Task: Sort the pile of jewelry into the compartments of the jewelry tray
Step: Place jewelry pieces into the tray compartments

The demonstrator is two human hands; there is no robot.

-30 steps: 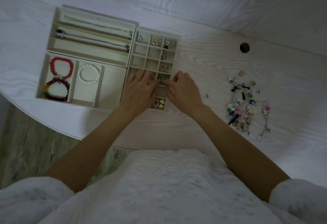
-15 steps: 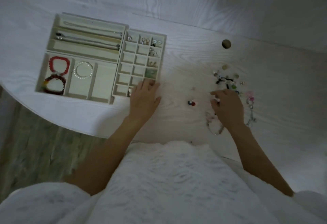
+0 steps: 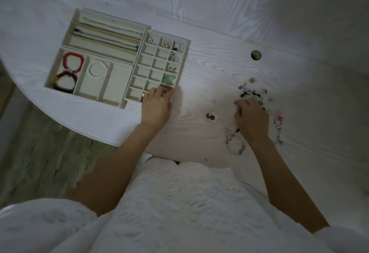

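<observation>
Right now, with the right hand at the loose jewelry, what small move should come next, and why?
Probably the right hand should close its fingers on one small piece from the pile and lift it. The hand lies over the pile's near edge, and I cannot tell that it holds anything. The left hand rests at the tray, where many small compartments are bare.

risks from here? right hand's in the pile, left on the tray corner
1. Right hand digs in the jewelry pile: tangled pieces may drag along, like the beaded bracelet under its wrist.
2. Left hand resting on the small-compartment tray could shift it.
3. The red-and-blue piece lies apart, easy to miss.
</observation>
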